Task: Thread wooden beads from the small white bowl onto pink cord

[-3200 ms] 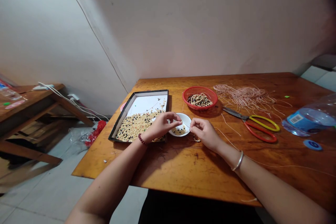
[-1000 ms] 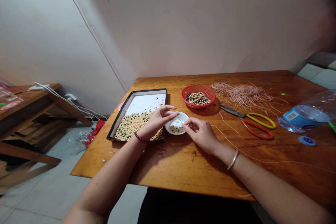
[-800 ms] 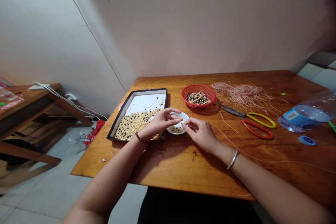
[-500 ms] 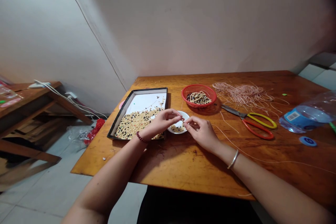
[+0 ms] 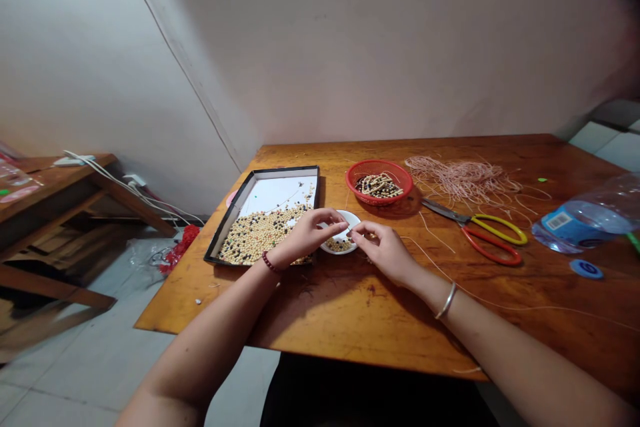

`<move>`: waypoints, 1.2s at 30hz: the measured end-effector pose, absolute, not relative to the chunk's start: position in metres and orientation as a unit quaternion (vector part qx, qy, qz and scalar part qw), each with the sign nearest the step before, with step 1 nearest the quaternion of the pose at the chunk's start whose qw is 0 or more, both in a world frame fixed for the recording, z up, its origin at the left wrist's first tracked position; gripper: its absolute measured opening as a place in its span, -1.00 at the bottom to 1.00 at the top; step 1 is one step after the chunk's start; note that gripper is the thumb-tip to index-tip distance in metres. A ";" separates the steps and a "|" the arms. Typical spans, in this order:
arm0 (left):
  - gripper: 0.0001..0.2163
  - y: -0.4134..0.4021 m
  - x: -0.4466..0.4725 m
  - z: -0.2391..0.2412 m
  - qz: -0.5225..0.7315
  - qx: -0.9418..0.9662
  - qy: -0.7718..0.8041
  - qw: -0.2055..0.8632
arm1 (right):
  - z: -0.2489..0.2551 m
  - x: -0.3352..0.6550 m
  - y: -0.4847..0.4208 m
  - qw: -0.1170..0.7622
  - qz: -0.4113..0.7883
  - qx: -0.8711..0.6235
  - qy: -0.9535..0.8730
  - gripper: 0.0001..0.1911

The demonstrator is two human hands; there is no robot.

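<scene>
My left hand (image 5: pixel 309 235) and my right hand (image 5: pixel 383 251) meet fingertip to fingertip over a small white dish (image 5: pixel 341 241) holding a few beads. Each hand is closed in a pinch. The right pinches a thin pale cord (image 5: pixel 493 307) that trails off to the right across the wooden table (image 5: pixel 360 310). What the left pinches is too small to make out. Just left of the dish lies a black-rimmed tray (image 5: pixel 240 210) with many cream and dark beads.
A red basket (image 5: pixel 380 181) of strung beads stands behind the dish. Further right lie a heap of pink cord (image 5: pixel 465 179), scissors (image 5: pixel 480 232) with yellow and red handles, a lying water bottle (image 5: pixel 585 217) and its blue cap (image 5: pixel 586 269). A low wooden bench (image 5: pixel 55 190) stands at left.
The left hand's fingers dipped toward the dish, then drew into a pinch against the right fingertips. The right hand barely shifted. The view moved slightly.
</scene>
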State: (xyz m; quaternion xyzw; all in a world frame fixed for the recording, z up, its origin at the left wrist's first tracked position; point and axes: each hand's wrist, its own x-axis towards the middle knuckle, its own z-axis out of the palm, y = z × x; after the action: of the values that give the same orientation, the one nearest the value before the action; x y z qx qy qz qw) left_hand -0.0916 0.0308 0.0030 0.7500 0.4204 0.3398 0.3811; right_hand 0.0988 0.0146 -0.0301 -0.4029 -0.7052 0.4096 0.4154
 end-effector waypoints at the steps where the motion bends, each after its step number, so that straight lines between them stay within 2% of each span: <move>1: -0.73 0.030 -0.091 0.003 0.337 0.757 0.422 0.368 | -0.031 0.099 0.015 0.412 0.405 -0.407 -0.707 -0.73; 3: -0.74 0.030 -0.092 0.002 0.329 0.778 0.441 0.304 | -0.032 0.099 0.016 0.418 0.399 -0.416 -0.702 -0.75; 7: -0.82 0.029 -0.095 -0.002 0.242 0.847 0.464 0.089 | -0.034 0.101 0.020 0.457 0.395 -0.434 -0.668 -0.73; 11: -0.84 0.029 -0.098 -0.004 0.157 0.877 0.454 0.009 | -0.035 0.102 0.022 0.465 0.405 -0.435 -0.656 -0.73; 22: -0.80 0.024 -0.098 0.002 0.073 0.873 0.481 0.034 | -0.037 0.100 0.020 0.455 0.433 -0.428 -0.650 -0.77; 36: -0.80 0.020 -0.098 0.003 0.076 0.885 0.459 0.013 | -0.040 0.098 0.021 0.444 0.466 -0.415 -0.643 -0.73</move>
State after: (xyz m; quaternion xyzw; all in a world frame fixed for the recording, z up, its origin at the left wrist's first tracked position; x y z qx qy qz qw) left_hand -0.0984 0.0201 0.0035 0.8849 0.4592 0.0765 0.0126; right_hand 0.0983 0.0208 -0.0400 -0.4147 -0.6434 0.4661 0.4437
